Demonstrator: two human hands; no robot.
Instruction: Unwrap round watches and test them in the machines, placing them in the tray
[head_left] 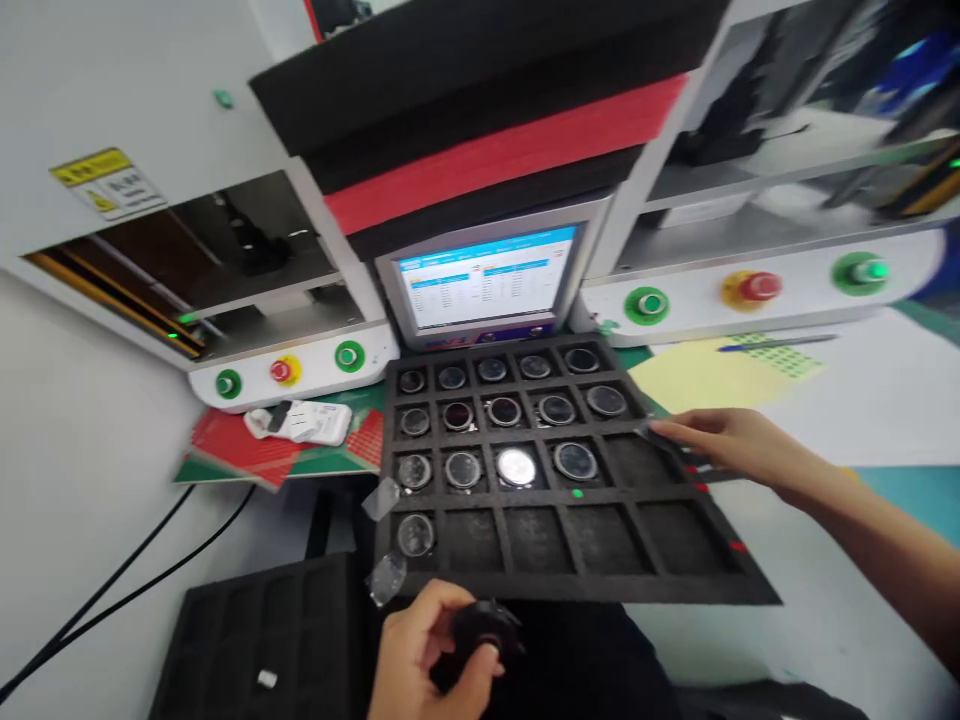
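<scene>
My left hand (442,650) is closed round a black watch case (487,630), held between thumb and fingers just below the tray's front edge. Round watch cases (576,461) with glassy faces fill many compartments of the black foam tray (510,590); one face (517,467) shines white. At the tray's right side my right hand (712,440) has its fingertips pinched together over the rim. A small greyish bit shows at those fingertips, too blurred to name. Pieces of clear film (388,578) stick out at the tray's left edge.
Behind the tray stands a screen (487,280) between two machine bays with green buttons (647,305) and red stop buttons (761,287). Red sheets (247,445) and a white device (322,422) lie left. Paper and a pen (780,343) lie right. Another foam tray (255,640) sits lower left.
</scene>
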